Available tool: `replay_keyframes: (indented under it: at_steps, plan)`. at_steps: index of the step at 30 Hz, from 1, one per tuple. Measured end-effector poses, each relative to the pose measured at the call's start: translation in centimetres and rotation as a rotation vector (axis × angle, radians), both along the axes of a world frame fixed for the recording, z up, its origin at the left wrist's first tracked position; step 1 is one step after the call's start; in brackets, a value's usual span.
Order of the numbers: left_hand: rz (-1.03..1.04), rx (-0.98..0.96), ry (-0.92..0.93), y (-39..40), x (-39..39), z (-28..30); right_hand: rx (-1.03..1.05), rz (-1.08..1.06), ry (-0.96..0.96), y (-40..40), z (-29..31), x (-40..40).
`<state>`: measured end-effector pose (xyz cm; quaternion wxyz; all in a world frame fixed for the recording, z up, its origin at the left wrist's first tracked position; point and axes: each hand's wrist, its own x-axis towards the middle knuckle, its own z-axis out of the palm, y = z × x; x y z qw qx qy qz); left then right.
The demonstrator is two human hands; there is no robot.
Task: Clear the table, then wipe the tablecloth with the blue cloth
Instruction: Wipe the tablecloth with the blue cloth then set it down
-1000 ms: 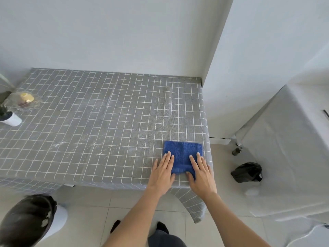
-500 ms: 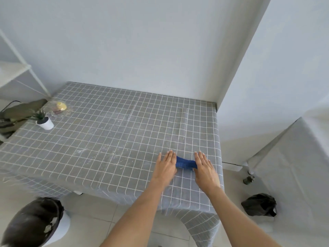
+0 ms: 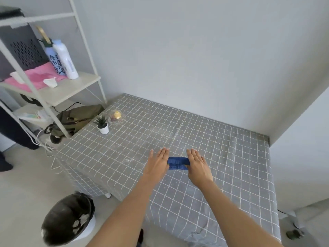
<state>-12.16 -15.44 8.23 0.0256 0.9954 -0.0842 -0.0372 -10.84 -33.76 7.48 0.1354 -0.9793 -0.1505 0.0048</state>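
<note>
On the table (image 3: 222, 175), at its far left corner, a clear glass dish (image 3: 116, 118) holds something small and yellow, and just beside it a little white pot (image 3: 103, 129) holds a spiky green plant. On the floor near the table's front left corner stands a round bin (image 3: 66, 219) with a black bag in it; some pale scraps lie inside. To the left, a white metal shelf (image 3: 58, 91) carries two tall bottles (image 3: 61, 58) standing close together, a pink cloth (image 3: 38, 75) with small white cups (image 3: 50, 82) on it, and a dark box with holes (image 3: 21, 47). A green bag (image 3: 81, 116) lies under the shelf, against the table. The tablecloth (image 3: 124, 157) is grey with thin white lines that make squares, and it looks smooth, with pale dusty marks in the middle. The blue cloth (image 3: 178, 163) is soft and bunched up into a small lump, sitting on the tablecloth near the middle of the table. The left hand (image 3: 158, 164) and the right hand (image 3: 197, 166) lie flat, palms down, one on each side of the blue cloth, each touching one end of it. The grip is wide, with fingers straight and close together, pressing and not wrapped around anything.
</note>
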Motion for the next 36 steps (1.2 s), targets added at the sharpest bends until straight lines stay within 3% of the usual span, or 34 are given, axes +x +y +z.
replay_keyframes:
  at_steps: [14, 24, 31, 36]
  plan:
    - [-0.044, -0.061, -0.009, 13.6, 11.7, -1.2, 0.011, -0.075, 0.014, 13.6, -1.1, 10.6]
    - [-0.236, -0.030, 0.284, 15.4, 7.4, -9.3, -0.126, -0.117, 0.332, 14.7, -8.6, 3.8]
    - [-0.287, -0.069, 0.314, 16.7, 7.1, -10.4, -0.196, -0.111, 0.375, 14.7, -9.4, 3.2]
    - [-0.286, -0.198, 0.287, 18.1, 8.2, -10.6, -0.107, -0.128, 0.340, 14.9, -9.2, 2.8]
